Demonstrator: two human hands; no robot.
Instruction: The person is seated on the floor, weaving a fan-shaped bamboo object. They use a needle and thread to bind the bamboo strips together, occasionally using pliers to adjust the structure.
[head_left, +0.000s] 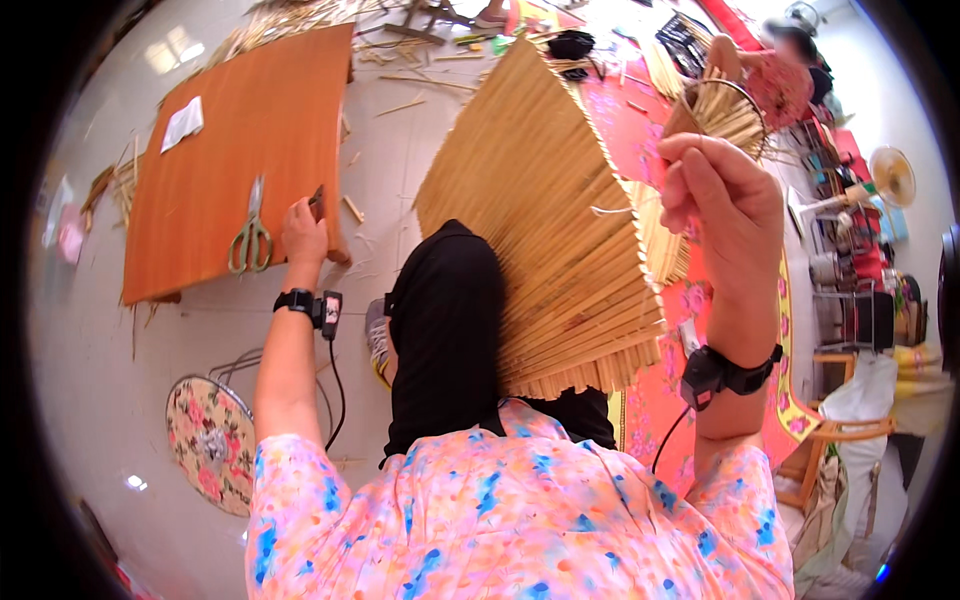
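Observation:
Across my lap and black-trousered knee lies a large pleated sheet of flat tan bamboo-like strips (540, 190), its right edge stitched with white thread. A short white string (612, 211) sticks out at that edge. Just right of it my right hand (725, 190) is raised with its fingers pinched; what they hold is too fine to make out. My left hand (304, 232) rests at the right edge of the brown wooden table (240, 110), fingers closed around a small dark tool (318, 203) of unclear kind. Green-handled scissors (252, 235) lie open beside it.
A white paper (183, 123) lies on the table. A round floral stool (210, 440) stands at lower left. Loose strips litter the tiled floor. A basket of strips (725, 108) is at upper right, near another person (780, 85). A standing fan (890, 177) and chairs line the right.

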